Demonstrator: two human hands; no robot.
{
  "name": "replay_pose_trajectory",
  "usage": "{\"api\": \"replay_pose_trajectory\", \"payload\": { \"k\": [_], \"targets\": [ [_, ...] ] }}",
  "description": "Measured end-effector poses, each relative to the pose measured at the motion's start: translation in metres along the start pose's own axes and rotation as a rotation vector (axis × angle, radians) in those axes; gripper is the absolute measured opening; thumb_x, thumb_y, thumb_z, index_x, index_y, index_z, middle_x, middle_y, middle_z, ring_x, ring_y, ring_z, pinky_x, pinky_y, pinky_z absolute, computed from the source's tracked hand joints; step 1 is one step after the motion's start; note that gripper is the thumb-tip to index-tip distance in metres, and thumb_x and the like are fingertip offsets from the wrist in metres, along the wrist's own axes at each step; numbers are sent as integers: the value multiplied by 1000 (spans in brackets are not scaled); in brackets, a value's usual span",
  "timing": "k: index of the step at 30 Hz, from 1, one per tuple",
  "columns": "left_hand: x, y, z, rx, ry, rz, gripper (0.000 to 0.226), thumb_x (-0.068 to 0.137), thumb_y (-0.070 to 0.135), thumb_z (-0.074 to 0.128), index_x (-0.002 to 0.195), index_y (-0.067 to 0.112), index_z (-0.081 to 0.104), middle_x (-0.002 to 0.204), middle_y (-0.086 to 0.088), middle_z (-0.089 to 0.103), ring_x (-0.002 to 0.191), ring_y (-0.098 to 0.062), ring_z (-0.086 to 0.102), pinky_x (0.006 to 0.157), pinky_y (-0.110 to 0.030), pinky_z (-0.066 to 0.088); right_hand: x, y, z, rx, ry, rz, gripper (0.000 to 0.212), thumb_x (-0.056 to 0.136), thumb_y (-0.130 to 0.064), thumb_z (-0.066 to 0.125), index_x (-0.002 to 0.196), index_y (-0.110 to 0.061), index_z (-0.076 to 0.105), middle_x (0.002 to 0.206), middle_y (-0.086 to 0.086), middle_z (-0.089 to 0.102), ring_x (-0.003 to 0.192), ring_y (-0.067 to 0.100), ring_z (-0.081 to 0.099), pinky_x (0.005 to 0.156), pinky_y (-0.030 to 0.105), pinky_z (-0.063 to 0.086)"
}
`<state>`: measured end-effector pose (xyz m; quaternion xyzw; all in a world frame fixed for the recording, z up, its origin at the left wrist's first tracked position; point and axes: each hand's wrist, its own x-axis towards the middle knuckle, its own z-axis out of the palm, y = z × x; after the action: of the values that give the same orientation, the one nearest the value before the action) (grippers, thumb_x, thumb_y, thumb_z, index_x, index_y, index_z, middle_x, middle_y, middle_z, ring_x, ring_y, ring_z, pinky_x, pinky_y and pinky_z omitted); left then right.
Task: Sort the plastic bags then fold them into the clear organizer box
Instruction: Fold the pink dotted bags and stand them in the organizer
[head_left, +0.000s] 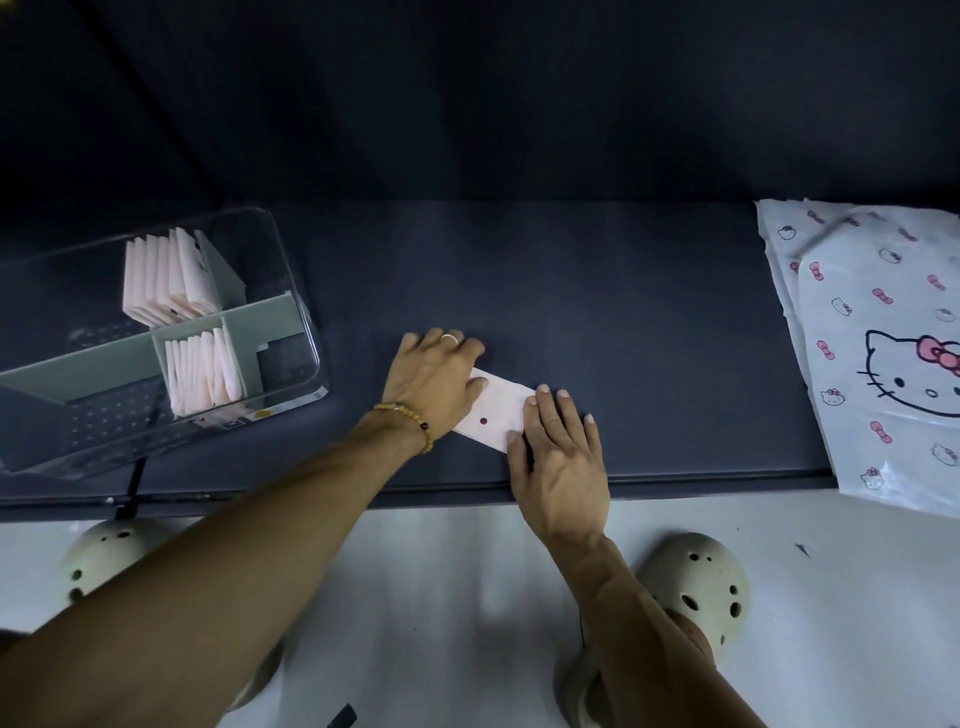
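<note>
pressing flat on the dark desk (597, 291), both hands pin a folded pink plastic bag (497, 410) near its front edge. left hand (434, 382) covers one end, fingers extended; right hand (563, 457) lies spread on the other. clear organizer box (291, 291) at left holds folded bags (169, 278); unfolded hello kitty bags (883, 332) lie right.
</note>
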<state>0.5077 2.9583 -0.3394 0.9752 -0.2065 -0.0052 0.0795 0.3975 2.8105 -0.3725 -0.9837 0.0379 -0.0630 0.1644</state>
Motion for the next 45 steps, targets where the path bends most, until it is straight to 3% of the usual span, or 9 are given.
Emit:
{"api": "replay_pose_trajectory", "payload": {
  "k": [5, 7, 12, 17, 23, 26, 32, 39, 45],
  "targets": [
    [0, 3, -15, -286, -137, -94, 7, 92, 29, 55, 94, 22, 57, 102, 2, 52, 99, -21, 53, 80, -32, 39, 7, -6, -12, 155, -118, 32, 43, 99, -24, 46, 138, -8, 48, 151, 5, 38, 146, 23, 20, 118, 39, 12],
    [-10, -2, -27, -477, -106, -125, 6, 91, 26, 57, 86, 24, 54, 94, 3, 61, 89, -20, 58, 75, -32, 44, 13, -16, -23, 302, -88, 90, 39, 97, -24, 49, 134, -10, 51, 143, 4, 49, 142, 21, 29, 115, 35, 24],
    [-38, -29, -70, -1020, 87, -261, 18, 86, 15, 67, 72, 24, 58, 63, 15, 60, 61, 3, 53, 60, -14, 41, 44, -67, -63, 883, -92, 390, 31, 83, -26, 70, 110, -24, 54, 89, -14, 69, 82, -1, 65, 70, 15, 50],
    [-62, -64, -104, -1316, 227, -410, 16, 88, 16, 66, 74, 21, 59, 68, -2, 60, 59, -9, 51, 54, -21, 43, 61, -117, -83, 1107, -298, 259, 8, 84, -18, 69, 91, -18, 71, 81, -2, 74, 68, 9, 67, 57, 20, 51],
    [-78, -118, -117, -1211, 538, -624, 10, 82, 18, 72, 81, 16, 63, 76, -2, 66, 69, -10, 62, 66, -27, 54, 75, -173, -77, 1067, -202, 170, 11, 88, -13, 60, 88, -22, 66, 73, -6, 72, 59, 13, 68, 51, 16, 49],
    [-80, -153, -113, -899, 737, -744, 16, 80, 19, 74, 87, 19, 60, 90, -3, 61, 80, -9, 57, 74, -29, 50, 86, -190, -69, 1103, -168, 201, 11, 91, -12, 56, 90, -20, 64, 75, -9, 71, 59, 15, 69, 50, 16, 49],
    [-65, -183, -95, -423, 512, -817, 74, 70, 44, 76, 131, 17, 45, 126, -7, 42, 112, -27, 45, 93, -45, 44, 110, -222, -51, 1179, -133, 259, 15, 91, -11, 56, 94, -23, 65, 77, -7, 73, 59, 16, 70, 50, 17, 50],
    [-64, -212, -92, -607, 608, -979, 24, 77, 11, 66, 99, 17, 59, 93, -7, 67, 85, -26, 63, 72, -35, 51, 135, -259, -24, 1113, -155, 233, 10, 91, -15, 58, 89, -23, 63, 75, -2, 72, 61, 14, 71, 51, 20, 51],
    [-70, -215, -89, -769, 718, -934, 25, 78, 8, 69, 97, 20, 59, 84, -1, 66, 79, -21, 63, 74, -41, 54, 137, -292, 3, 461, 55, -143, 11, 91, -16, 54, 82, -9, 55, 61, 3, 59, 51, 19, 58, 42, 27, 45]
  ]
}}
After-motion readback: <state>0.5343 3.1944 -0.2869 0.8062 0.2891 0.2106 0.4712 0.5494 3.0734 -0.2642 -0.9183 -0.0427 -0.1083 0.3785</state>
